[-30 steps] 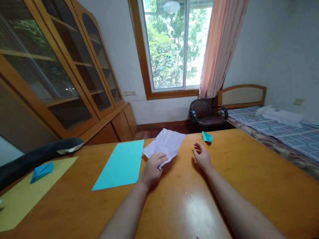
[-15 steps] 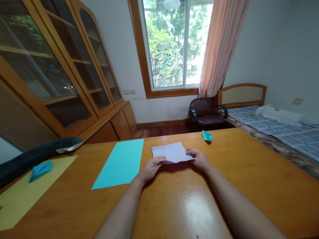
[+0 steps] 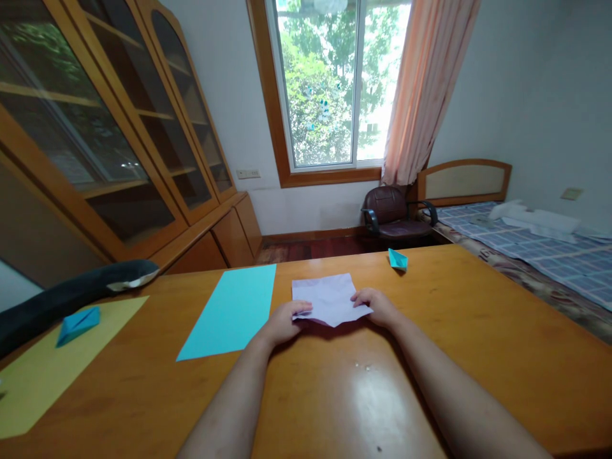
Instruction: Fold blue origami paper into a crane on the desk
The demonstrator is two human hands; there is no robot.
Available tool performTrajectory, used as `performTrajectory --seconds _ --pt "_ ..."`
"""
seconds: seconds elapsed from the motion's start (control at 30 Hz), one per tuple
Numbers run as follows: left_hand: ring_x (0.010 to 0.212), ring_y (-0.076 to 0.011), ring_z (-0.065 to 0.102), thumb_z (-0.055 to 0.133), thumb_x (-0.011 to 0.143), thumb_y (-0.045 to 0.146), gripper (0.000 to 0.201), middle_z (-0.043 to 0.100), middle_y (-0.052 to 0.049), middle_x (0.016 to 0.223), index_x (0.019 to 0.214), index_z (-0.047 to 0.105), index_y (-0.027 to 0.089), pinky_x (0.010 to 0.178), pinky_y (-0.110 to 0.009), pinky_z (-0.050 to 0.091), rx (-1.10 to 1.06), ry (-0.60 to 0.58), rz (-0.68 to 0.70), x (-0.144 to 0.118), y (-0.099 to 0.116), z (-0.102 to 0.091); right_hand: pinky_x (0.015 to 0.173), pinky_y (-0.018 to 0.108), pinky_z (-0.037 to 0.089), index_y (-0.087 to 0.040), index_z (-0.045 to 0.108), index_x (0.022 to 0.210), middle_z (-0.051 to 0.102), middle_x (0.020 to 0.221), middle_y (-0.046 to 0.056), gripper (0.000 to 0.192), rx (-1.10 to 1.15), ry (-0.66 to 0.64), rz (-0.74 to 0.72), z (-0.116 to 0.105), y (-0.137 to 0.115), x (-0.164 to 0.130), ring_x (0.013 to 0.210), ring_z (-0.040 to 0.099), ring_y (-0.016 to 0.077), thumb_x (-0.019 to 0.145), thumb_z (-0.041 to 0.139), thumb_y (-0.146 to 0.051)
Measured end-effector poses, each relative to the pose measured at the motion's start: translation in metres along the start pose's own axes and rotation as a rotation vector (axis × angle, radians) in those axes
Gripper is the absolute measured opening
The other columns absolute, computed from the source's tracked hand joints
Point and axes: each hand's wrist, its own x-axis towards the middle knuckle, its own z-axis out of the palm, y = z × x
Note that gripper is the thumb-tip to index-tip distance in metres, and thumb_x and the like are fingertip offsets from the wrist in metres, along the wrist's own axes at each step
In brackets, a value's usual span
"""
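Note:
A creased sheet of pale lilac paper (image 3: 329, 297) is held between my two hands, low over the wooden table (image 3: 315, 395). My left hand (image 3: 285, 320) grips its left near corner, fingers on top and thumb out of sight underneath. On the opposite side my right hand (image 3: 375, 306) pinches the right edge. The near edge of the paper bends and sags in the middle, casting a shadow on the table. Left of my left hand lies a flat turquoise sheet (image 3: 234, 312).
A small folded turquoise paper piece (image 3: 398, 260) stands at the table's far edge. At left, a folded blue paper piece (image 3: 79, 326) rests on a yellow sheet (image 3: 52, 376), beside a long dark object (image 3: 62, 296). An office chair (image 3: 396, 213) and a bed (image 3: 540, 236) are beyond.
The lilac paper has opened out and its near edge has come toward me. My left hand has shifted slightly left and nearer; my right hand keeps its grip, with a small shift.

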Motion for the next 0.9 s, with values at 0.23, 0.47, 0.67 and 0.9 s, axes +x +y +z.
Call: performTrajectory --seconds 0.23,0.47,0.67,0.9 --pt "0.083 -0.0201 0.066 0.058 0.078 0.027 0.019 0.074 -0.003 0.086 0.080 0.075 0.018 0.078 -0.029 0.050 0.057 -0.015 -0.037 0.000 0.003 -0.007 0.081 0.036 0.053 -0.019 0.073 0.068 0.074 0.083 0.005 0.016 0.041 -0.010 0.142 -0.002 -0.014 0.003 0.081 0.069 0.0228 0.070 0.058 -0.020" --pt "0.082 -0.0216 0.065 0.056 0.080 0.036 0.027 0.074 -0.004 0.091 0.088 0.073 0.016 0.074 -0.029 0.047 0.007 0.061 -0.162 0.002 0.002 -0.006 0.080 0.035 0.053 -0.018 0.074 0.080 0.075 0.085 0.003 0.028 0.223 0.003 0.252 -0.007 -0.026 0.007 0.084 0.069 0.0237 0.065 0.051 -0.017" --pt "0.059 -0.0142 0.053 0.059 0.077 0.034 0.022 0.061 0.001 0.062 0.078 0.068 0.013 0.057 -0.023 0.038 0.119 0.215 -0.255 0.007 -0.003 0.000 0.059 0.024 0.050 -0.016 0.066 0.099 0.071 0.074 0.000 0.035 0.259 0.081 0.372 -0.002 -0.015 0.008 0.064 0.065 0.0161 0.067 0.055 -0.021" --pt "0.059 -0.0147 0.055 0.058 0.080 0.027 0.058 0.058 0.003 0.062 0.135 0.045 0.011 0.059 -0.025 0.038 0.195 0.308 -0.338 0.010 0.002 0.008 0.062 0.027 0.044 -0.012 0.048 0.133 0.064 0.068 0.001 0.057 -0.253 0.223 0.524 0.006 -0.027 0.013 0.065 0.061 0.0184 0.078 0.053 -0.025"
